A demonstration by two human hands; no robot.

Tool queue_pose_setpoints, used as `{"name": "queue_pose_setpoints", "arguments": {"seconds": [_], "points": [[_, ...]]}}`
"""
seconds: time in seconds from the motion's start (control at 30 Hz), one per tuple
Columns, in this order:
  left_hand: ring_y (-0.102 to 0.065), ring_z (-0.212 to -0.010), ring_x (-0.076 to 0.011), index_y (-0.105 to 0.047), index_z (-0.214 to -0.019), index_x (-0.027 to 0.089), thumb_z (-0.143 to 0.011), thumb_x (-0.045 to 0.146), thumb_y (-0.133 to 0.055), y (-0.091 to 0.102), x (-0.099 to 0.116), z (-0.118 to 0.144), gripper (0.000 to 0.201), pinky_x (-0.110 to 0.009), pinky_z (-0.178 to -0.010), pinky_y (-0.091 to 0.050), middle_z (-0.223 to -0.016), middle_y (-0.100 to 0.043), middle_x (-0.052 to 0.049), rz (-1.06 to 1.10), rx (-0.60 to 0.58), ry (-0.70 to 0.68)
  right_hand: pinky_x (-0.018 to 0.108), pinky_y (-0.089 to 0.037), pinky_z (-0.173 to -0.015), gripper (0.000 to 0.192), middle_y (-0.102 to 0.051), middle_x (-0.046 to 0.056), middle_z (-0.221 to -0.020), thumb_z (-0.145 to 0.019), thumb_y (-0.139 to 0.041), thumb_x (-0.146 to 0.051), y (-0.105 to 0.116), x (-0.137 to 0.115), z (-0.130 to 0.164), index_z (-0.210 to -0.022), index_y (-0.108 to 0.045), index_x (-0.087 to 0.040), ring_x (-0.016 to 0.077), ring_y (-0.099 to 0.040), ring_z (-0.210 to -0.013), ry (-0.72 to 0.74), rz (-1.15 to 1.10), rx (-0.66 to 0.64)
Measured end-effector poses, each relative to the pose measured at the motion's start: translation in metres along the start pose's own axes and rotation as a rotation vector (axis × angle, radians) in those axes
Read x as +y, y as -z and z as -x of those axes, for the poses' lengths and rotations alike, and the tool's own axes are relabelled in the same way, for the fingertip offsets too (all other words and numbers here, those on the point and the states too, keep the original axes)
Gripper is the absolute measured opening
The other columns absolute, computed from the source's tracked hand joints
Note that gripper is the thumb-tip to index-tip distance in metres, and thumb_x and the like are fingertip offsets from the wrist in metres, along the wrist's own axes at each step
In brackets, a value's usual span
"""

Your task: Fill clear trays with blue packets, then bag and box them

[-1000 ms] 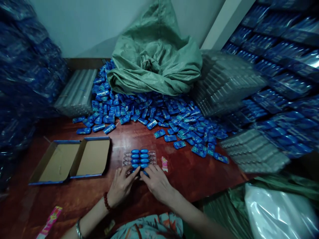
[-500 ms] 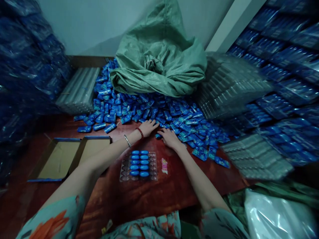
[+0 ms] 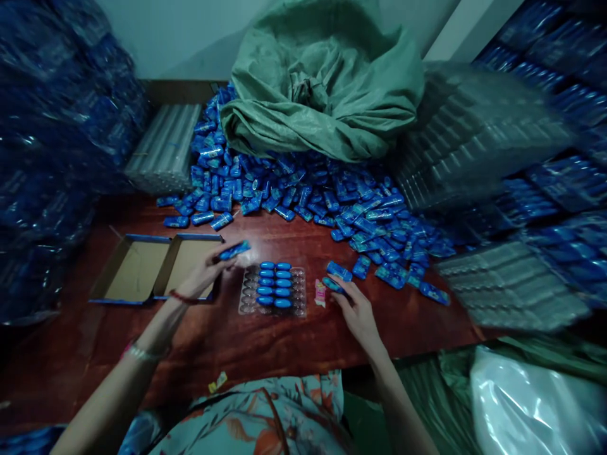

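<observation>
My left hand (image 3: 205, 275), blurred, is closed on a small blue wrapped packet (image 3: 235, 249) over the right edge of an opened box (image 3: 154, 297). On the other side, my right hand (image 3: 356, 311) pinches another blue packet (image 3: 334, 285) just above the table. One more packet (image 3: 339, 272) lies against its fingertips; I cannot tell whether it is held too. Between the hands lies a clear plastic tray (image 3: 249, 296) with two columns of blue oval pieces (image 3: 282, 292) in its middle. A small pink wrapper (image 3: 320, 292) is beside the tray.
A heap of blue packets (image 3: 303, 189) spreads across the back of the red-brown table (image 3: 265, 354), under a green cloth sack (image 3: 327, 95). Stacks of clear trays stand left (image 3: 164, 151) and right (image 3: 512, 284). Bagged blue goods (image 3: 47, 126) rise at both sides.
Both hands have drawn back from the heap, each with a blue packet. The left went toward the box, the right came down beside the pink wrapper. The camera view has shifted slightly.
</observation>
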State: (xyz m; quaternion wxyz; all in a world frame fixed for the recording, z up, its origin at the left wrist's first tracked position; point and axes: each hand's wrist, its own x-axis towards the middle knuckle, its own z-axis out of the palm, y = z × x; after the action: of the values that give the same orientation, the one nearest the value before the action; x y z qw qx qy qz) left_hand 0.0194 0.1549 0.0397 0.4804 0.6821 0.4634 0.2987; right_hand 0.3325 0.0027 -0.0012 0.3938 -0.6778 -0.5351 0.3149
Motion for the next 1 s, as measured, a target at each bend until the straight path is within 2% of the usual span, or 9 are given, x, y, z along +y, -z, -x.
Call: {"name": "queue_pose_setpoints", "arguments": {"seconds": [0.1,0.17,0.23,0.33,0.47,0.57,0.67,0.83,1.0], "points": [[-0.060,-0.107,-0.0256,-0.057,-0.124,0.019,-0.076,0.042,-0.065,0.019,-0.005,0.068,0.054,-0.037,-0.088,-0.051,-0.120,-0.063,-0.012,0.106,-0.077,0.235,0.027,-0.048,-0.058,0.045,-0.064,0.004,-0.088,-0.079,-0.060,-0.039,-0.010,-0.005,0.029,-0.120,-0.059,-0.023,0.0136,-0.056,-0.065,-0.272,-0.404,-0.096],[-0.063,-0.099,-0.0236,-0.057,-0.124,0.017,-0.081,0.046,-0.058,0.012,-0.010,0.101,0.052,-0.037,-0.084,-0.052,-0.111,-0.067,-0.012,0.124,-0.086,0.314,0.024,-0.045,-0.053,0.048,-0.062,0.002,-0.076,-0.075,-0.065,-0.041,-0.022,-0.009,0.041,-0.119,-0.061,-0.019,0.0106,-0.051,-0.057,-0.386,-0.570,-0.142],[-0.065,-0.092,-0.0215,-0.060,-0.120,0.015,-0.087,0.046,-0.050,-0.007,-0.015,0.120,0.047,-0.036,-0.081,-0.053,-0.102,-0.070,-0.011,0.075,-0.075,0.301,0.022,-0.043,-0.050,0.047,-0.060,0.001,-0.071,-0.076,-0.064,-0.044,-0.035,-0.012,0.049,-0.114,-0.063,-0.017,0.0088,-0.047,-0.053,-0.443,-0.647,-0.151],[-0.062,-0.102,-0.0214,-0.057,-0.123,0.017,-0.089,0.039,-0.048,-0.044,-0.020,0.129,0.041,-0.037,-0.086,-0.052,-0.111,-0.066,-0.010,-0.115,0.042,0.124,0.020,-0.040,-0.045,0.043,-0.059,0.001,-0.074,-0.075,-0.064,-0.045,-0.049,-0.012,0.052,-0.106,-0.066,-0.015,0.0070,-0.045,-0.050,-0.452,-0.579,-0.139],[-0.060,-0.104,-0.0205,-0.048,-0.127,0.017,-0.091,0.027,-0.046,-0.072,-0.022,0.125,0.037,-0.037,-0.089,-0.051,-0.113,-0.063,-0.011,-0.404,0.182,-0.136,0.021,-0.048,-0.051,0.046,-0.062,0.004,-0.089,-0.072,-0.066,-0.040,-0.054,-0.012,0.055,-0.113,-0.062,-0.018,0.0110,-0.056,-0.063,-0.311,-0.335,-0.011],[-0.062,-0.094,-0.0187,-0.051,-0.122,0.016,-0.092,0.017,-0.041,-0.072,-0.021,0.120,0.031,-0.034,-0.083,-0.053,-0.101,-0.065,-0.010,-0.594,0.127,-0.363,0.025,-0.053,-0.068,0.043,-0.064,0.004,-0.093,-0.076,-0.065,-0.033,-0.052,-0.019,0.059,-0.116,-0.058,-0.020,0.0136,-0.061,-0.077,-0.166,-0.178,0.111],[-0.059,-0.095,-0.0185,-0.053,-0.120,0.015,-0.091,0.009,-0.038,-0.065,-0.021,0.116,0.034,-0.033,-0.084,-0.053,-0.105,-0.064,-0.011,-0.730,0.044,-0.586,0.028,-0.053,-0.078,0.023,-0.065,0.004,-0.094,-0.082,-0.061,-0.022,-0.055,-0.023,0.058,-0.105,-0.061,-0.022,0.0145,-0.062,-0.083,0.141,-0.038,0.168],[-0.057,-0.094,-0.0200,-0.052,-0.121,0.012,-0.091,0.008,-0.033,-0.063,-0.020,0.109,0.036,-0.035,-0.082,-0.054,-0.102,-0.064,-0.013,-0.831,-0.070,-0.644,0.030,-0.052,-0.083,0.035,-0.061,0.009,-0.104,-0.088,-0.041,-0.003,-0.063,-0.024,0.045,-0.116,-0.056,-0.019,0.0167,-0.057,-0.099,0.692,0.238,-0.001],[-0.057,-0.099,-0.0217,-0.051,-0.123,0.011,-0.092,0.010,-0.032,-0.069,-0.019,0.103,0.036,-0.037,-0.083,-0.054,-0.105,-0.062,-0.014,-0.853,-0.146,-0.668,0.029,-0.051,-0.068,0.036,-0.059,0.010,-0.093,-0.088,-0.034,-0.002,-0.060,-0.047,0.038,-0.116,-0.054,-0.012,0.0183,-0.054,-0.085,0.734,0.662,-0.185]]}}
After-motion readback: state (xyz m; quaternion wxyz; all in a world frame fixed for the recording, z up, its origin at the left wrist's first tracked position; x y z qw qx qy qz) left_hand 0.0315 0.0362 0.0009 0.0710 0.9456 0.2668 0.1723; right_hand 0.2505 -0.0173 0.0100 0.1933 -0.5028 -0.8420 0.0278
